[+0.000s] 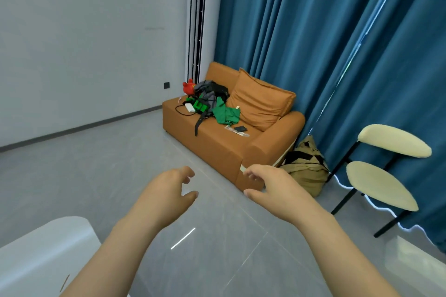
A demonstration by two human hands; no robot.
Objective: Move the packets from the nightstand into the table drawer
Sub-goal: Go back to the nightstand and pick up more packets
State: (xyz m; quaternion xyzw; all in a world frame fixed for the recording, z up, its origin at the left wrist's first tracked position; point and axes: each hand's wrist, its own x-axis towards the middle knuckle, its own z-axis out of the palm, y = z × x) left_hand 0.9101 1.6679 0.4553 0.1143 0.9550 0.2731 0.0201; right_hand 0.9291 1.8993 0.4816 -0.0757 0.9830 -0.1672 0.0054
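Observation:
No packets, nightstand or drawer show in the head view. My left hand [169,191] hangs in the air over the grey tiled floor, fingers loosely curled, holding nothing. My right hand [272,184] is held out beside it at about the same height, fingers relaxed and empty, in front of the near corner of the sofa. A gap of floor shows between the two hands.
An orange sofa [217,142] with clothes and small items stands ahead by blue curtains [313,31]. A tan bag [306,166] lies at its right end. A cream chair [381,185] stands at the right. A white rounded surface [43,248] is at bottom left.

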